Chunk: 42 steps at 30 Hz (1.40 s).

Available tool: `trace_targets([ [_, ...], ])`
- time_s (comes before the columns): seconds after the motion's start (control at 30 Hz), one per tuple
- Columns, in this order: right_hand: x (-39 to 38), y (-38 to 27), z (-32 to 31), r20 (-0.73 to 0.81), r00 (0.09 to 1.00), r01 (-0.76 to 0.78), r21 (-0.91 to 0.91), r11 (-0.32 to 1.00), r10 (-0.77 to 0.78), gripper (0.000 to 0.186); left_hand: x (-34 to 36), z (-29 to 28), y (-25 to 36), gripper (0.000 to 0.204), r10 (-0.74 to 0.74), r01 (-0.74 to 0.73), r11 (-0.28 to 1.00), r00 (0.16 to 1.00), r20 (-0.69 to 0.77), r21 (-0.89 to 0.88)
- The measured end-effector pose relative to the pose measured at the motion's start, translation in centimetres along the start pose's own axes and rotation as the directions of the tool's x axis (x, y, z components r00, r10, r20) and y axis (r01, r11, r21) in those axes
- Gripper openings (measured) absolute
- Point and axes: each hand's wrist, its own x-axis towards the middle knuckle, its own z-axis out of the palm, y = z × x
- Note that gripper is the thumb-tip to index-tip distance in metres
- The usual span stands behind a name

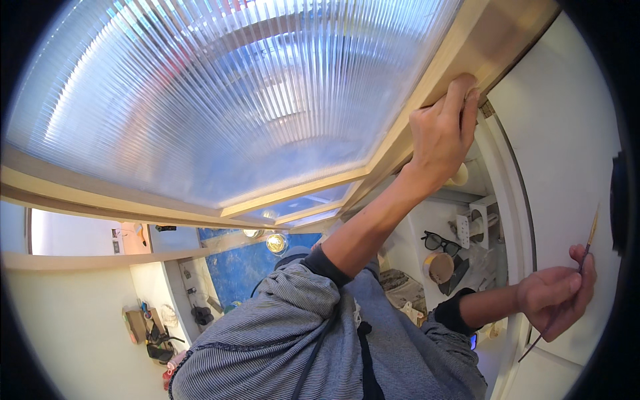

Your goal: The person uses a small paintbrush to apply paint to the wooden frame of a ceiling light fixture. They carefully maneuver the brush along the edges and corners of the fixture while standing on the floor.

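Note:
My left hand (443, 130) reaches up to a pale wooden frame (400, 130) that surrounds a ribbed translucent panel (280, 113). Its fingers are bent together and pressed against the frame's wide right-hand member. Whether anything small lies under those fingertips cannot be made out. Lower on the right, my right hand (559, 297) pinches a thin paintbrush (591, 235) by its dark handle. The brush slants, with its pale bristles up and the handle's end pointing down to the left. Its tip is apart from the frame, in front of a white surface (567, 167).
Below my arms, a white shelf (413, 233) bears black-rimmed glasses (441, 243), a round tan container (439, 268) and a white bracket-like piece (483, 220). A blue covering (233, 267) lies on the floor, with a round container (276, 243) on it. Tools (157, 333) lie at lower left.

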Motion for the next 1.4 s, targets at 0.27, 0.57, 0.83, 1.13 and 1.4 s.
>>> trace_targets([
  [0.27, 0.1, -0.2, -0.1, 0.027, 1.0, -0.005, -0.013, 1.0, 0.005, 0.02, 0.2, -0.1, -0.2, 0.012, 0.068, -0.068, 0.997, 0.998, 0.007, 0.028],
  [0.57, 0.1, 0.0, -0.1, 0.017, 1.0, 0.016, -0.011, 1.0, -0.015, 0.021, 0.2, -0.2, -0.2, 0.011, 0.065, -0.065, 0.998, 0.998, 0.019, 0.001],
  [0.83, 0.2, 0.0, 0.0, 0.01, 1.0, 0.023, 0.007, 1.0, -0.023, 0.021, 0.2, 0.0, 0.2, 0.013, 0.003, -0.003, 1.0, 1.0, -0.01, -0.016],
  [1.13, 0.0, 0.1, -0.2, -0.014, 0.999, 0.033, -0.018, 0.999, -0.034, 0.024, 0.0, 0.3, -0.7, 0.017, 0.132, -0.131, 0.991, 0.991, -0.032, 0.027],
  [1.4, 0.0, 0.6, -0.8, 0.001, 1.0, 0.024, 0.052, 0.998, -0.024, 0.018, 0.2, 0.0, -0.5, 0.015, 0.111, -0.111, 0.994, 0.994, 0.007, 0.011],
])
